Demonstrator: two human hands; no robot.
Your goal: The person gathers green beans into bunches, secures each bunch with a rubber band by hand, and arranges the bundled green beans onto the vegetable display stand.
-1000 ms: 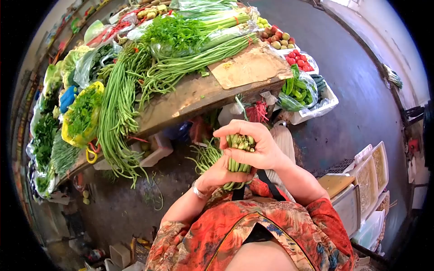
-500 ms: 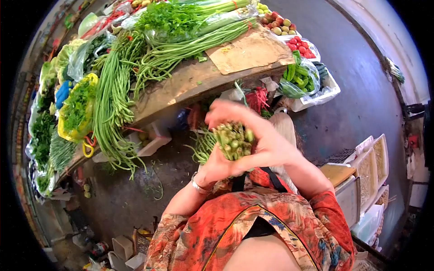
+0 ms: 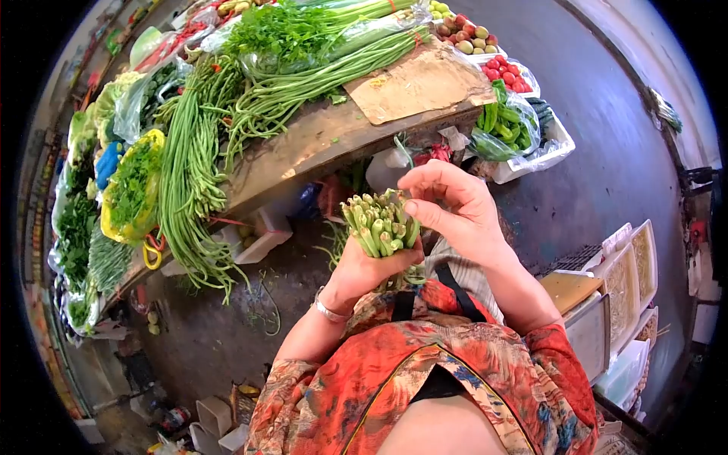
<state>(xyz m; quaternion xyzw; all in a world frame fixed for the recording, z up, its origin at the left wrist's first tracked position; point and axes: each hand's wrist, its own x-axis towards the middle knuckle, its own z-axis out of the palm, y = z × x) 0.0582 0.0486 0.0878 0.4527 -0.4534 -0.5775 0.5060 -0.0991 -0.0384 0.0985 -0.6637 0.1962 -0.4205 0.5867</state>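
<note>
My left hand (image 3: 365, 267) is wrapped around a bunch of long beans (image 3: 381, 226) in front of my body. Their cut-looking stem ends point up in a tight cluster, while the lower lengths are mostly hidden behind my hand and wrist. My right hand (image 3: 459, 208) hovers at the bunch's upper right edge, fingers curved and parted from the thumb. Its thumb tip is at the outermost bean ends; whether it touches them I cannot tell. Nothing shows between those fingers.
A wooden counter (image 3: 284, 155) ahead carries draped long beans (image 3: 189, 144), leafy greens (image 3: 284, 34) and a flat cardboard piece (image 3: 417, 83). Green peppers (image 3: 504, 125) and tomatoes (image 3: 502, 73) stand at its right end. Stacked plastic bins (image 3: 618, 284) are at my right.
My right hand, cupped around the bunch's right side before, has drawn away up and to the right. The bean ends are now more exposed, and my left hand keeps its hold.
</note>
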